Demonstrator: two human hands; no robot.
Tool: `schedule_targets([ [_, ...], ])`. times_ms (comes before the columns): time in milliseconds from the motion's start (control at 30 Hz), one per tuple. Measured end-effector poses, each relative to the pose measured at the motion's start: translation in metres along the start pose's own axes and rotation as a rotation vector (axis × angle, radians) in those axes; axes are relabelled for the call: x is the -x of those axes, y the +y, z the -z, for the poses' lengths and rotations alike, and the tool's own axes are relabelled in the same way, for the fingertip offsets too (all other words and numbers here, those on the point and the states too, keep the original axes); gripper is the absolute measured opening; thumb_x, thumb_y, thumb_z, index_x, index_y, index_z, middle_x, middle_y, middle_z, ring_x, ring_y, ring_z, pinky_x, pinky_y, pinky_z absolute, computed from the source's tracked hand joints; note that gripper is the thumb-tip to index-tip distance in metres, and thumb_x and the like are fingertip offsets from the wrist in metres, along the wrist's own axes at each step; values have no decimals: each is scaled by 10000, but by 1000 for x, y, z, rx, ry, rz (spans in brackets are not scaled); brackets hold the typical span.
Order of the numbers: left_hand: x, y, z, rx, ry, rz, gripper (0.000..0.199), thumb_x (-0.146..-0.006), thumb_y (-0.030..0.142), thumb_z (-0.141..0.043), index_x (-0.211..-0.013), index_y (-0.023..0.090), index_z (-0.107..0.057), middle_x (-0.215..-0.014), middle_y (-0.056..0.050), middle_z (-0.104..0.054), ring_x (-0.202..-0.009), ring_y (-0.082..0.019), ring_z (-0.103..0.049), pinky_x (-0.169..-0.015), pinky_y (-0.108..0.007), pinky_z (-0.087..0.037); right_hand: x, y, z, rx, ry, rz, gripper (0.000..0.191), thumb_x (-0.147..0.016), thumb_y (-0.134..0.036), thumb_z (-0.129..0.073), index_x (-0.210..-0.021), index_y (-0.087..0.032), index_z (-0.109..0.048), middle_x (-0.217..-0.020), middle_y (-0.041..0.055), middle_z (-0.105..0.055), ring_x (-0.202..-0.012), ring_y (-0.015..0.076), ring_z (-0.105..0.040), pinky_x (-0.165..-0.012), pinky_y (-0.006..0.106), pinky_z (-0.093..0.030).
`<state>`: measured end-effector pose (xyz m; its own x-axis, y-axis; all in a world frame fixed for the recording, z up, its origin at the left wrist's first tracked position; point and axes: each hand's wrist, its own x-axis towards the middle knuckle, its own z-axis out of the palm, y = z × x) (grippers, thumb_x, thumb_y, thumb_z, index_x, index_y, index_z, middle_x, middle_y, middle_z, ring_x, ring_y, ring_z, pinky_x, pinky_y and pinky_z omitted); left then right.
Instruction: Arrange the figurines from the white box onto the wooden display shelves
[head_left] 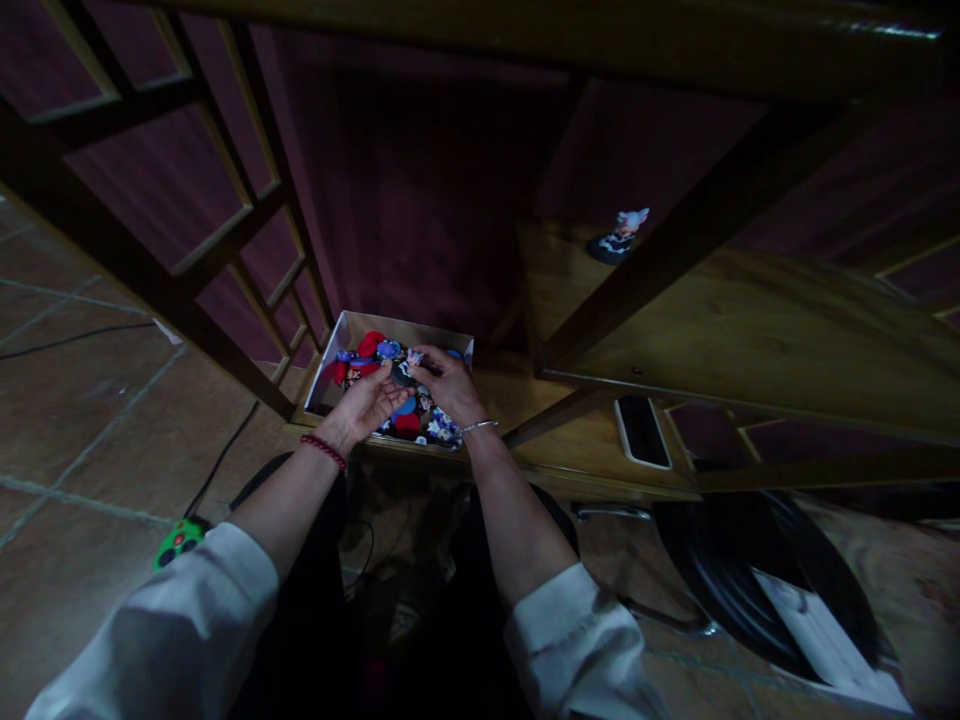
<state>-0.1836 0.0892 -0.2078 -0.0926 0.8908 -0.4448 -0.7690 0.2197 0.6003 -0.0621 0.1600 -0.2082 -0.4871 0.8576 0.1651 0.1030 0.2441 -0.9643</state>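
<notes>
Left hand [365, 405] and right hand [454, 388] pinch a small figurine [403, 373]; loose fingertips could drop it into the crowded box [427, 332].

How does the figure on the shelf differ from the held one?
The shelf figure stands on the shelf; the held figure is between the left hand and right hand, above the box. The held figure is partly covered; the shelf figure is untouched. Both have pale heads and dark bases.
</notes>
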Motion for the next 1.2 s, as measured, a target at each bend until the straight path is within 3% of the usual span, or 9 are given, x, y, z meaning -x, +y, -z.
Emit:
schedule_targets([
  [300, 2, -1, -3, -8, 20, -3, 226, -870, 262, -436, -814, 109, -593, -713, -75, -634, -665, -122, -614, -661, -242, -528, 1, -2, -1, -8, -49, 6, 250, -706, -226, -581, -954, -217, -612, -868, -6, -650, -793, 136, -592, -782, 283, -456],
  [533, -1, -2, -2, 22, 36, 31, 226, -883, 200, -385, -808, 105, -576, -731, -96, -657, -787, -165, -640, -801, -350, -520, 0, 10, -3, 70, -74, -2, 278, -708, -199, -578, -981, -240, -609, -906, -8, -655, -817, 148, -596, -807, 297, -460],
  [1200, -2, -2, -2, 38, 98, 28, 203, -878, 150, -365, -798, 101, -545, -727, -97, -667, -723, -158, -655, -799, -389, -522, -2, 14, -2, 71, -127, -6, 320, -707, -148, -562, -1020, -196, -609, -832, -7, -651, -771, 120, -597, -757, 257, -468],
])
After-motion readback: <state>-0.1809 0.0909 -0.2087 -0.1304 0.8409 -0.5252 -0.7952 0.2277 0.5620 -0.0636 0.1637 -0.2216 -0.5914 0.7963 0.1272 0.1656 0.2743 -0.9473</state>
